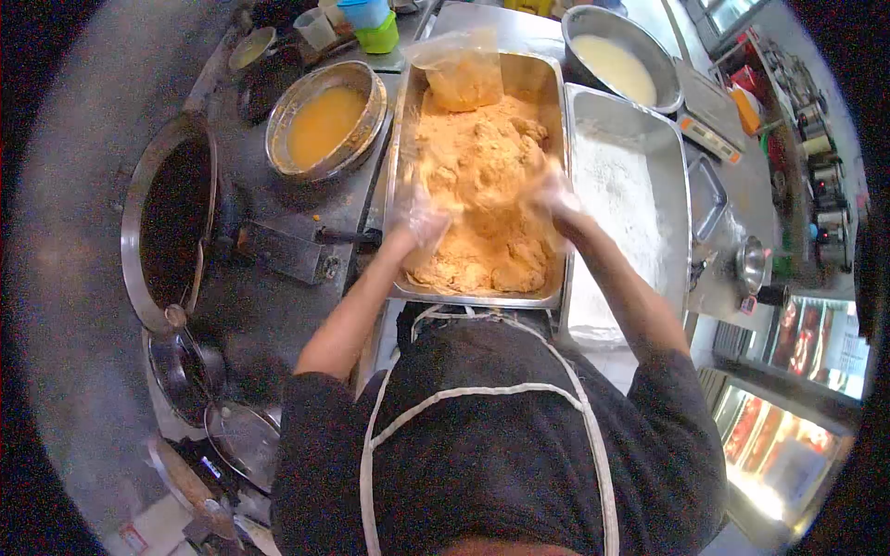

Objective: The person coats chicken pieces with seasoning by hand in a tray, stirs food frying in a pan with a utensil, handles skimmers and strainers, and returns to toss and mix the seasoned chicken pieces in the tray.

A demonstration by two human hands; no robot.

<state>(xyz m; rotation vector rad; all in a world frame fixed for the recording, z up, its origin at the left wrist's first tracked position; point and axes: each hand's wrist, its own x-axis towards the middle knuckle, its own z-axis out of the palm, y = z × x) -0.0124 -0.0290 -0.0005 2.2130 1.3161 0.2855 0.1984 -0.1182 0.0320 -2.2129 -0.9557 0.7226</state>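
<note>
A deep steel tray (562,269) holds orange flour with coated lumps (496,153) heaped in it. Inside its left side is my left hand (425,221), smeared by motion and dusted with flour. My right hand (553,196) is at the tray's right side, also blurred, beside the coated lumps. The fingers of both hands are too blurred to read, and whether they hold a lump cannot be made out. A clear plastic bag (464,74) with orange powder leans at the tray's far end.
To the right are a tray of white flour (616,199), a bowl of pale liquid (616,67) and a scale (709,134). To the left stand a bowl of orange liquid (324,125) and a large wok of dark liquid (176,222). A black handle (350,237) points toward the orange tray.
</note>
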